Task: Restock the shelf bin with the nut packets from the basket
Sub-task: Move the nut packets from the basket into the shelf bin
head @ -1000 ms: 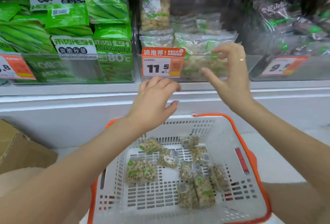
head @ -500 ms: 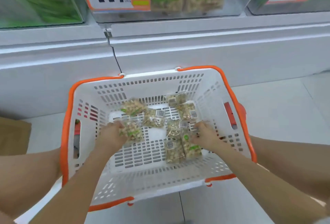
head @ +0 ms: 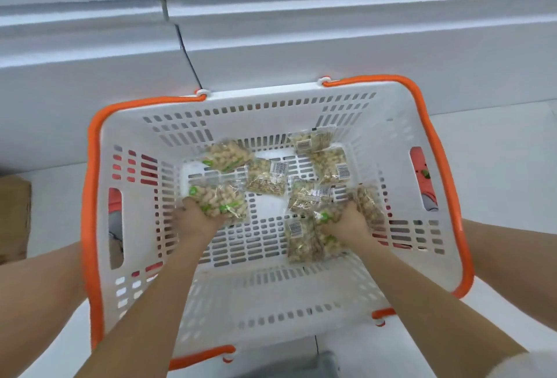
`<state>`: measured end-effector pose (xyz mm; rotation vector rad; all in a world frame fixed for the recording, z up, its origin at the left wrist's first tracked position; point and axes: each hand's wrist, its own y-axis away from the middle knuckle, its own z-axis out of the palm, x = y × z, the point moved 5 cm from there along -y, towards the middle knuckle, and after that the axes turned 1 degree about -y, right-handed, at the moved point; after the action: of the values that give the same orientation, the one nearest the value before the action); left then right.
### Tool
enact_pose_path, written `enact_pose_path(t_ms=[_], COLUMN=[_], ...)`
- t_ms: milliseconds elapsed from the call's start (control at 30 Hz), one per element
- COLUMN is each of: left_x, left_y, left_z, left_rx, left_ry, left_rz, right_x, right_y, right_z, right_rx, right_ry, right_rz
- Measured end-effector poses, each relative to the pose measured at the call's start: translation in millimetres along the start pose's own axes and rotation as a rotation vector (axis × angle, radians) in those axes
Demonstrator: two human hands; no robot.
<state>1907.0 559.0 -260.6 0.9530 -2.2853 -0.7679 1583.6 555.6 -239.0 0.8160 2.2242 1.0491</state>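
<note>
A white basket (head: 271, 296) with orange rim sits on the floor below me, holding several clear nut packets. My left hand (head: 197, 219) is down in it and grips a nut packet with green marks (head: 220, 198) at the left of the pile. My right hand (head: 346, 224) grips a packet (head: 369, 203) at the right side, with further packets (head: 301, 237) lying under and beside it. Loose packets (head: 265, 177) lie at the basket's middle and back. The shelf bin is out of view.
The white base of the shelf unit (head: 301, 46) runs across the top, close behind the basket. A brown cardboard box (head: 13, 215) stands at the left edge. Pale floor tiles (head: 497, 166) lie to the right of the basket.
Both hands dropped from the shelf bin into the basket and closed round packets. My view tilted down, so the bin and price tags left the frame.
</note>
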Motion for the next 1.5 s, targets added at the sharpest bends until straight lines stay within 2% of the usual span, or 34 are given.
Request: enact_pose_path(t_ms=[200,300,400,467,567,700,867,1000,1133,1300,1400,1500], left_x=[-5,-8,-18,-22,-12,9,32,54,80,104,118,132], left_y=[2,10,25,31,38,40,62,96,142,191,224,249], left_z=[19,24,33,38,41,31,5,-19,-50,-97,-123,-150], left_rx=[-0.1,-0.162,-0.187,-0.157,-0.243,-0.218,-0.143,-0.265,-0.429,-0.422,-0.503,-0.478], left_ry=[0.3,0.56,0.704,0.746,0.806,0.745,0.723,0.808,0.86,0.915,0.982,0.895], left_rz=[0.009,-0.091,-0.215,-0.234,-0.235,-0.108,0.025,0.134,0.316,0.49,0.554,0.641], right_x=[7,6,-4,-8,-9,-10,-25,-57,-88,-114,-125,-143], right_y=[5,11,16,19,27,36,56,96,140,185,210,230], right_z=[18,24,20,21,21,17,3,-21,-50,-80,-97,-112], right_rx=[-0.11,-0.149,-0.125,-0.15,-0.202,-0.234,-0.245,-0.269,-0.291,-0.307,-0.255,-0.204], right_ry=[-0.222,-0.278,-0.328,-0.416,-0.5,-0.591,-0.562,-0.537,-0.522,-0.552,-0.562,-0.585], right_rz=[0.09,0.03,-0.051,-0.076,-0.092,-0.12,-0.235,-0.403,-0.599,-0.752,-0.843,-0.981])
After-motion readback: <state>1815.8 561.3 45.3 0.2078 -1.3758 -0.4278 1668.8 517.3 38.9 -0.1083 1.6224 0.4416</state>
